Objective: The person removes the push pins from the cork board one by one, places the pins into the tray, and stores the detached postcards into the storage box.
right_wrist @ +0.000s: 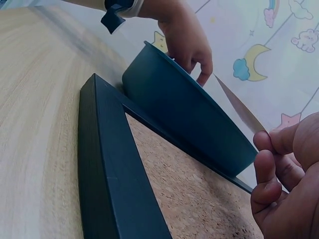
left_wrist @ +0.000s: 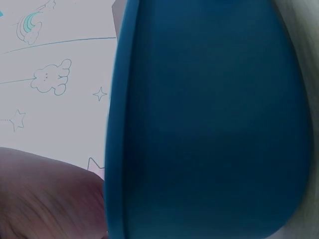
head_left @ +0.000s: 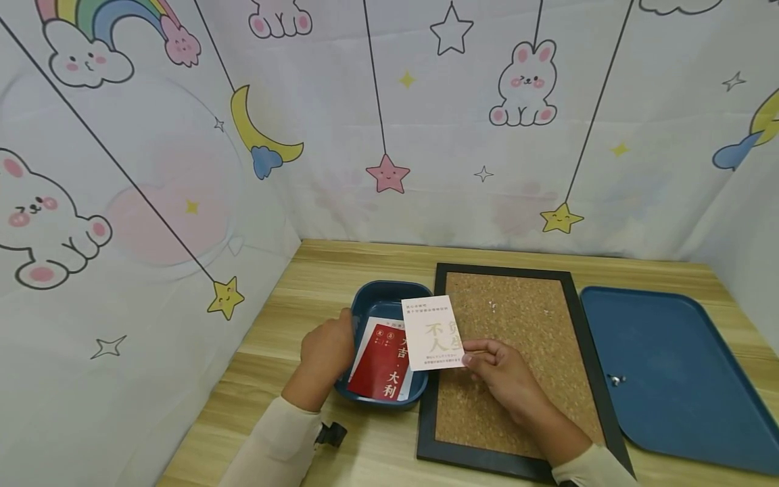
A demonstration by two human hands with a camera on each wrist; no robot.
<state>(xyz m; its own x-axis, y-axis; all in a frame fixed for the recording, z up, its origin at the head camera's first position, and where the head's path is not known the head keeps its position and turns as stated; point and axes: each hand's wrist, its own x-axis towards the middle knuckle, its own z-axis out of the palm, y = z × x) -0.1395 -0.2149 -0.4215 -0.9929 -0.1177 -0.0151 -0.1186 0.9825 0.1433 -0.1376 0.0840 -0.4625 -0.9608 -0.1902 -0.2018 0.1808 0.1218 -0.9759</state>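
My right hand (head_left: 508,379) pinches a white card (head_left: 431,331) with gold characters by its lower right corner. The card is held above the right side of a blue plastic bin (head_left: 389,402); in the right wrist view it shows nearly edge-on. My left hand (head_left: 325,352) grips the bin's left rim, and the right wrist view shows its fingers bent over that edge. A red card (head_left: 380,362) with white characters lies inside the bin on top of paler cards, which it partly covers. In the left wrist view the bin's wall (left_wrist: 214,119) fills most of the picture.
Right of the bin lies a cork board (head_left: 511,406) in a black frame (head_left: 487,460), with small clear or white bits (head_left: 491,306) on it. Farther right is a blue tray (head_left: 688,379) holding a small cluster of shiny pins (head_left: 616,380). Printed curtains (head_left: 438,203) surround the wooden table (head_left: 341,260).
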